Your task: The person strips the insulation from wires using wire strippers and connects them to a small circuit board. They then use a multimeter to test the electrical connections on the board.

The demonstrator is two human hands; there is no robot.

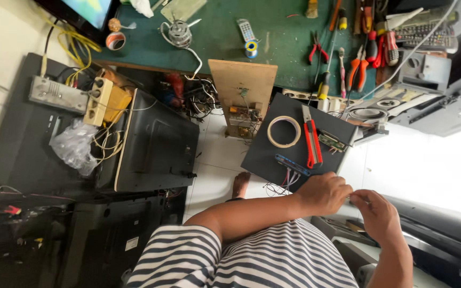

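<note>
Left hand (pixel 324 193) and right hand (pixel 379 213) meet, fingertips pinched on something too small to identify. Thin wires (pixel 286 180) lie just beyond the left hand, on the black panel (pixel 265 152). Keep both grips close and steady.

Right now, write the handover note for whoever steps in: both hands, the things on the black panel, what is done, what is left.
Left hand: curled in a loose fist at the near edge of the black panel, fingertips meeting the right hand.
Right hand: fingers pinched toward the left; what they pinch is too small to tell.
On the panel: tape roll, red-handled cutter, green circuit strip, blue connector strip with loose wires hanging off the edge.
Done: tools laid out.
Left: cannot tell; the wires look unconnected.
</note>
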